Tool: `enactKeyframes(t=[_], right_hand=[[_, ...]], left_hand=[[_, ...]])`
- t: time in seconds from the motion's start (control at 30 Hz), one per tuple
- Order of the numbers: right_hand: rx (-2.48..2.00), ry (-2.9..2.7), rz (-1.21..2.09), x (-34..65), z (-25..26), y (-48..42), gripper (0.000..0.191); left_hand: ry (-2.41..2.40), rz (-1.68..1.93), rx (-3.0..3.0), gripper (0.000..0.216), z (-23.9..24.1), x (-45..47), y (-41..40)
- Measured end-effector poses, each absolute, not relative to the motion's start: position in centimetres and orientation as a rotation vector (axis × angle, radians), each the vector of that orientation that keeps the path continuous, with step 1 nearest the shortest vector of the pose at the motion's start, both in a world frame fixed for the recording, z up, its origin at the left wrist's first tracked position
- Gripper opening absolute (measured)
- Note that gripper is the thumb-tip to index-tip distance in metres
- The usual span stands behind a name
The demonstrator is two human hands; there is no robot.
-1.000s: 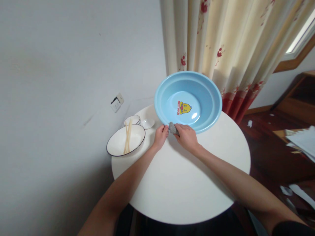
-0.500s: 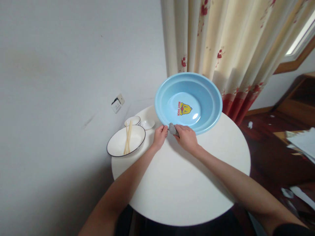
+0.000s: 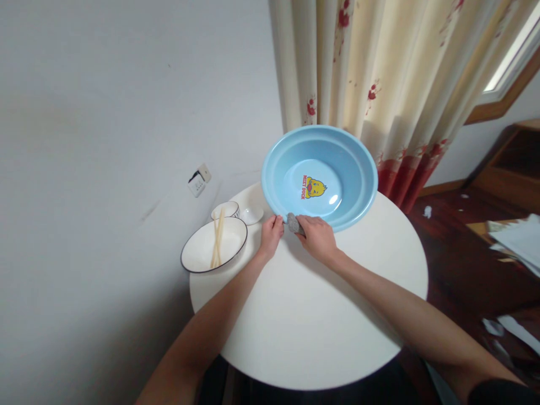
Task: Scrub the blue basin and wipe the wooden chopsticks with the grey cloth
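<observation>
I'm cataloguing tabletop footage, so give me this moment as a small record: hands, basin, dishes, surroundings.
Left hand: curled by the near rim of the blue basin; anything held is unclear
Right hand: closed around a gray object
Basin print: yellow duck picture on the bottom
Large white bowl: dark-rimmed, chopsticks in it
Smaller dishes: patterned bowl, small white bowl
Surface: round white table
Backdrop: floral curtain

The left hand (image 3: pixel 271 235) has eased back a little from the grey pad (image 3: pixel 292 222) in the right hand (image 3: pixel 318 238); fingertips that nearly met it now leave a thin gap. The person's head has shifted slightly too, setting the basin (image 3: pixel 271 183) lower and further left in view.
</observation>
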State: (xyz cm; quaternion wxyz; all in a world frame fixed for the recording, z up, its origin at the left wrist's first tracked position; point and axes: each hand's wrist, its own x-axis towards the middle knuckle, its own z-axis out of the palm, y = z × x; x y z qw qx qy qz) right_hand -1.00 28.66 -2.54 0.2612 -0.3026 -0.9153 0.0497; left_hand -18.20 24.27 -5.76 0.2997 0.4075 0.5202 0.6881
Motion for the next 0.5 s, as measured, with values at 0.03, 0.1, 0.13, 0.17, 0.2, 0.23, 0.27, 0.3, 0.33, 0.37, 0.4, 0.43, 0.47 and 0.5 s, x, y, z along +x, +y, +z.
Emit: enactKeyframes(t=[0.03, 0.1, 0.13, 0.17, 0.2, 0.23, 0.27, 0.3, 0.33, 0.37, 0.4, 0.43, 0.47, 0.5], right_hand=[[-0.823, -2.482, 0.141, -1.00, -2.48, 28.64, 0.031], [-0.836, -2.489, 0.151, -1.02, -2.43, 28.62, 0.030], [-0.841, -2.489, 0.153, -1.05, -2.43, 28.63, 0.030], [-0.843, -2.487, 0.154, -1.07, -2.46, 28.65, 0.030], [-0.842, -2.484, 0.154, -1.09, -2.51, 28.68, 0.031], [-0.839, -2.482, 0.154, -1.11, -2.56, 28.71, 0.031], [-0.837, -2.482, 0.155, -1.13, -2.60, 28.73, 0.032], [-0.836, -2.483, 0.156, -1.14, -2.63, 28.76, 0.032], [-0.836, -2.485, 0.157, -1.14, -2.65, 28.77, 0.032], [-0.837, -2.487, 0.158, -1.15, -2.65, 28.78, 0.032], [-0.838, -2.488, 0.158, -1.15, -2.65, 28.78, 0.032], [-0.836, -2.488, 0.158, -1.15, -2.65, 28.78, 0.033], [-0.835, -2.487, 0.157, -1.16, -2.64, 28.78, 0.033], [-0.833, -2.484, 0.155, -1.16, -2.65, 28.78, 0.034]], left_hand=[[1.367, 1.820, 1.075, 0.062, -5.80, -18.12, 24.25], [1.345, 1.794, 1.063, 0.062, -5.94, -17.93, 24.23], [1.339, 1.775, 1.062, 0.063, -6.03, -17.82, 24.24], [1.336, 1.756, 1.063, 0.063, -6.12, -17.71, 24.25], [1.335, 1.740, 1.064, 0.064, -6.21, -17.62, 24.27], [1.335, 1.728, 1.065, 0.065, -6.30, -17.55, 24.30], [1.334, 1.721, 1.065, 0.065, -6.38, -17.50, 24.33], [1.335, 1.720, 1.065, 0.066, -6.44, -17.48, 24.36], [1.339, 1.722, 1.065, 0.066, -6.50, -17.49, 24.39], [1.345, 1.724, 1.066, 0.066, -6.54, -17.52, 24.42], [1.353, 1.726, 1.069, 0.066, -6.56, -17.57, 24.45], [1.361, 1.729, 1.072, 0.066, -6.58, -17.64, 24.47], [1.367, 1.731, 1.074, 0.067, -6.58, -17.70, 24.48], [1.369, 1.729, 1.077, 0.067, -6.57, -17.75, 24.49]])
